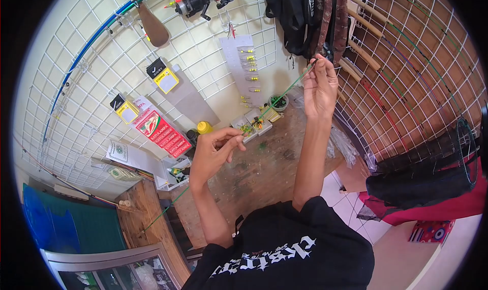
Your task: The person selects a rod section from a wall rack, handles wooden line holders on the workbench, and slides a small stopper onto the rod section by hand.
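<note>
A thin green fishing rod [285,93] slants from the lower left up to the right across my view. Its dark upper tip is pinched between the thumb and fingers of my right hand [321,89], raised near the hanging bags. My left hand [217,150] is closed around the rod lower down, fingertips together, and hides part of it. Below that hand the rod continues past my forearm toward the wooden shelf. Behind my left fingertips, white trays [262,129] of small colourful pieces sit on the wooden table [274,163].
A yellow bottle [204,128] and a small round tub [278,103] stand at the table's back. Packaged tackle [165,79] and a reel [195,1] hang on the wall grid. To the right are several rods [368,56] and a black net [422,180].
</note>
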`<state>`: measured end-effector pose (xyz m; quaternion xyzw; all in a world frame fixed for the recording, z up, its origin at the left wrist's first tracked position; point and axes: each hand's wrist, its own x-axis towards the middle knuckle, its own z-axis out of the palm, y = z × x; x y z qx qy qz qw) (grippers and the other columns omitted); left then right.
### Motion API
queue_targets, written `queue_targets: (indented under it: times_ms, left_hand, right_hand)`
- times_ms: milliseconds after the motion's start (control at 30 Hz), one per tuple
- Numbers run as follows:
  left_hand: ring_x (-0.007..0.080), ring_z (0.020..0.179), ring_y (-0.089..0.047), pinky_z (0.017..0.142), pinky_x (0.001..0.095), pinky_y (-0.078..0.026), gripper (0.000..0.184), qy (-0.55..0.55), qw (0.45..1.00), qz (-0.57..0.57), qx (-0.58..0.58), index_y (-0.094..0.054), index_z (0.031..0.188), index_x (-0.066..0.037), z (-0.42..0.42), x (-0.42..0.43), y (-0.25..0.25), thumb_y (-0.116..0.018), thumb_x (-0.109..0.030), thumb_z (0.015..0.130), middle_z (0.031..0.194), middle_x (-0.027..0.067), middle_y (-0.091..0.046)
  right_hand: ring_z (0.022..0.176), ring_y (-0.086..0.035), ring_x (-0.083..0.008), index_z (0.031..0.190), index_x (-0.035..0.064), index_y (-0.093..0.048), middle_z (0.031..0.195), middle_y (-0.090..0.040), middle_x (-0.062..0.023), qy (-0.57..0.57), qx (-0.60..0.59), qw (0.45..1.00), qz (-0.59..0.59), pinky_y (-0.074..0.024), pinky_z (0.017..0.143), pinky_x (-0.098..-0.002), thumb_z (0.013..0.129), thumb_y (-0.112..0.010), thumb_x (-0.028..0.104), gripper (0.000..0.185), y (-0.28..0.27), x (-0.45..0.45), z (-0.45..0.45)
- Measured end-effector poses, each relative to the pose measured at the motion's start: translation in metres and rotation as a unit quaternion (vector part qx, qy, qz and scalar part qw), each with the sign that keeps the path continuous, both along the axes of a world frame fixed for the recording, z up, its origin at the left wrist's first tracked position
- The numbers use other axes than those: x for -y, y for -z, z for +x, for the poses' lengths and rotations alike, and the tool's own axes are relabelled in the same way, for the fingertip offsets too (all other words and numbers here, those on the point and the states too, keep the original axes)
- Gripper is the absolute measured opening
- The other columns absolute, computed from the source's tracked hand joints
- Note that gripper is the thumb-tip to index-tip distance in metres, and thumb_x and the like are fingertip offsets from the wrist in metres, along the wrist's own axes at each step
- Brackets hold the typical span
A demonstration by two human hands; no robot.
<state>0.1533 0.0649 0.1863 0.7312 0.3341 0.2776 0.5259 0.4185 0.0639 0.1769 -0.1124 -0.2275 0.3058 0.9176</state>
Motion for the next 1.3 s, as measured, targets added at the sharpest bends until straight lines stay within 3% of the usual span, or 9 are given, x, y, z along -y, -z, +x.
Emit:
queue_targets:
  times_ms: [133,333,867,1167,1300]
  left_hand:
    - [0.0031,0.054,-0.051,0.045,0.0183,-0.037,0.018,0.005,1.000,-0.004,0.001,-0.068,0.101,0.001,-0.002,-0.001,0.000,-0.060,-0.013,0.092,0.074,0.0062,-0.067]
    - [0.0026,0.049,-0.047,0.044,0.0184,-0.035,0.017,-0.011,1.000,-0.001,0.014,-0.068,0.100,0.001,-0.003,-0.001,-0.001,-0.061,-0.012,0.092,0.072,0.0056,-0.067]
    - [0.0017,0.048,-0.045,0.043,0.0173,-0.034,0.020,-0.023,0.999,-0.007,0.021,-0.067,0.101,0.003,-0.002,-0.004,-0.004,-0.061,-0.013,0.092,0.073,0.0077,-0.068]
    - [0.0019,0.048,-0.046,0.044,0.0175,-0.034,0.020,-0.030,0.999,-0.001,0.032,-0.065,0.101,0.005,-0.003,-0.006,-0.004,-0.061,-0.012,0.092,0.073,0.0082,-0.068]
    - [0.0018,0.048,-0.046,0.043,0.0173,-0.034,0.019,-0.034,0.999,-0.003,0.030,-0.065,0.101,0.005,-0.002,-0.004,-0.006,-0.061,-0.012,0.092,0.072,0.0078,-0.068]
  right_hand:
    - [0.074,-0.057,-0.0107,0.095,0.0052,-0.065,0.087,-0.065,-0.0051,-0.058,0.009,0.998,0.017,-0.0457,0.069,-0.0248,0.085,-0.070,0.010,0.012,0.001,0.001,0.007]
    - [0.070,-0.056,-0.0101,0.092,0.0073,-0.064,0.086,-0.066,-0.0051,-0.051,0.075,0.996,-0.013,-0.0451,0.064,-0.0254,0.086,-0.069,0.014,0.011,0.005,0.007,0.019]
    - [0.064,-0.055,-0.0116,0.093,0.0038,-0.063,0.086,-0.065,-0.0087,-0.011,0.118,0.991,-0.059,-0.0438,0.058,-0.0245,0.088,-0.068,0.019,0.017,0.007,0.009,0.027]
    - [0.069,-0.060,-0.0127,0.095,0.0013,-0.062,0.086,-0.067,-0.0096,0.035,0.061,0.996,-0.060,-0.0502,0.061,-0.0267,0.085,-0.069,0.006,0.013,0.007,0.006,0.010]
    - [0.078,-0.065,-0.0167,0.096,-0.0022,-0.063,0.090,-0.068,-0.0117,0.065,0.067,0.994,-0.049,-0.0534,0.067,-0.0285,0.085,-0.068,0.001,0.013,0.013,0.002,0.005]
